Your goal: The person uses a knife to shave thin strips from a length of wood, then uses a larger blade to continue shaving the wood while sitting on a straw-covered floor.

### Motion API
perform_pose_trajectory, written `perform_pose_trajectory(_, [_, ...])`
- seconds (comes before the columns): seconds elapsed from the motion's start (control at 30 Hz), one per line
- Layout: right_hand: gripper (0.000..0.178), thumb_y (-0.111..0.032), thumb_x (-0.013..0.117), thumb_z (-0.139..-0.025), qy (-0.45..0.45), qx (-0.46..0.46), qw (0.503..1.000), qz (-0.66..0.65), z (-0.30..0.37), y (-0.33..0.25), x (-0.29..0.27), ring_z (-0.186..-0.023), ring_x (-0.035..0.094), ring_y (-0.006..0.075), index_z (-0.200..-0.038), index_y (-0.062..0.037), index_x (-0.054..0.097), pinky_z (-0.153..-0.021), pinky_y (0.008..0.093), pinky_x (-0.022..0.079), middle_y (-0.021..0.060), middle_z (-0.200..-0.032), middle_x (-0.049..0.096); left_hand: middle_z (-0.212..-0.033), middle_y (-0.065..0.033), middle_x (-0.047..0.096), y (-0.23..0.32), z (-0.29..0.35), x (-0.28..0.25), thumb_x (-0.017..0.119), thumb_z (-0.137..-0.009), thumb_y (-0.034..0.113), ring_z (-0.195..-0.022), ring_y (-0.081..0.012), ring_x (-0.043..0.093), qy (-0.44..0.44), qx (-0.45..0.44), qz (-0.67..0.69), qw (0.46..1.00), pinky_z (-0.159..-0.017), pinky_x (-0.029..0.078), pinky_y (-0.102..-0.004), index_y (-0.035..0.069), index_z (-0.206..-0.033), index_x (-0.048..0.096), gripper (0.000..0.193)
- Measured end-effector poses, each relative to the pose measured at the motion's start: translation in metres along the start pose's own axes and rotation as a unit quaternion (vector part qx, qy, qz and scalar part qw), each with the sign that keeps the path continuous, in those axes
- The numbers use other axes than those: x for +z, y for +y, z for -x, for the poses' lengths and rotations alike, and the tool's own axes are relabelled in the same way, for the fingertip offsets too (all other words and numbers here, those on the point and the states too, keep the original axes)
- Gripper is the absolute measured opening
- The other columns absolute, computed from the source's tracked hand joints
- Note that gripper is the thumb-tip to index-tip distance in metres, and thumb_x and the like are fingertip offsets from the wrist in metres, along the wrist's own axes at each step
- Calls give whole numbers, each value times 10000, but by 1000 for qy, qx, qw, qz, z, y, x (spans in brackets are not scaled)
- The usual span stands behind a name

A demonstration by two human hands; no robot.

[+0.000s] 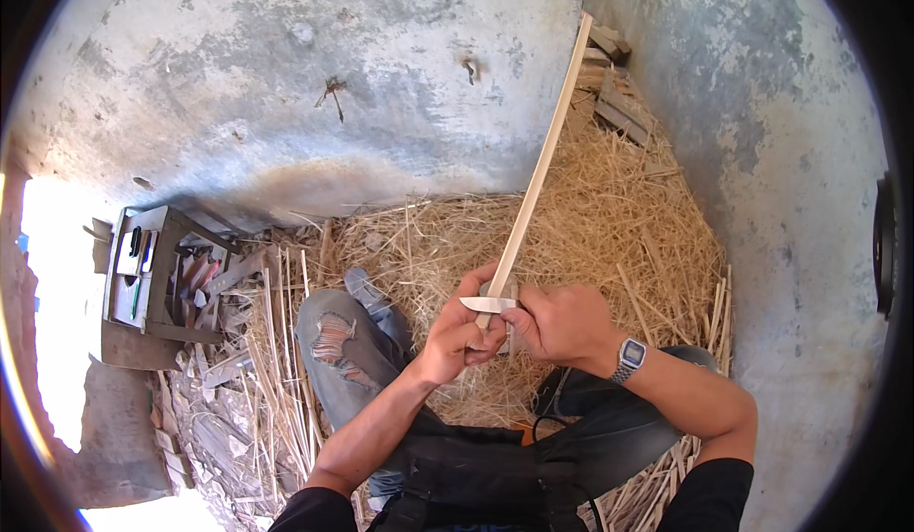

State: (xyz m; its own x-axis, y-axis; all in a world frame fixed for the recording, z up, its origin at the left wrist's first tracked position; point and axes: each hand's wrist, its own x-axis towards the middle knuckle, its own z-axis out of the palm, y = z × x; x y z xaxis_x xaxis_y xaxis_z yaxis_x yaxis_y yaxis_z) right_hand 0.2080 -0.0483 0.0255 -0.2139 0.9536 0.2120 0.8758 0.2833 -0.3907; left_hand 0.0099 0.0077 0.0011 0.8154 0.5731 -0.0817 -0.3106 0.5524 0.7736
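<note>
The left hand (453, 337) curls around a flat, pale wooden strip (541, 170); the right hand (569, 323) clenches a knife (482, 304) across it, above stringy shavings (624, 213).

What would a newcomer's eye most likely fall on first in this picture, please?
Probably the long pale strip, gripped low by the left hand and slanting up to the right. Next comes the knife in the right hand, its bright blade across the strip's lower end. Beyond them, yellow straw lies heaped by the wall.
</note>
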Motion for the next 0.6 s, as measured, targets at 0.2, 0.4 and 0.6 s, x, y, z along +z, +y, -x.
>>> perform_pose_trajectory(0.2, [394, -426, 565, -999, 82, -33, 995, 41, -15, 10, -3, -506, 638, 297, -796, -91, 599, -427, 416, 466, 101, -648, 643, -637, 9, 357, 15, 2, 6, 462, -970, 123, -447, -79, 316, 3, -29, 81, 996, -422, 284, -239, 82, -1513, 279, 574])
perform_pose_trajectory(0.4, [427, -430, 514, -1038, 149, -3, 987, 55, -29, 29, -16, -469, 575, 273, -789, -91, 593, -427, 401, 419, 96, -582, 568, -626, 27, 304, 22, 5, 12, 391, -1093, 248, -429, -69, 269, -9, -43, 73, 996, -405, 249, -234, 94, -1500, 309, 443])
perform_pose_trajectory(0.6, [572, -465, 410, -1084, 321, 165, 931, 48, -41, 124, -94, -432, 406, 230, -745, -38, 585, -444, 389, 323, 78, -496, 427, -616, 27, 299, 2, 21, 15, 349, -1120, 235, -430, -63, 250, -106, -92, 59, 988, -413, 232, -237, 63, -1488, 321, 407])
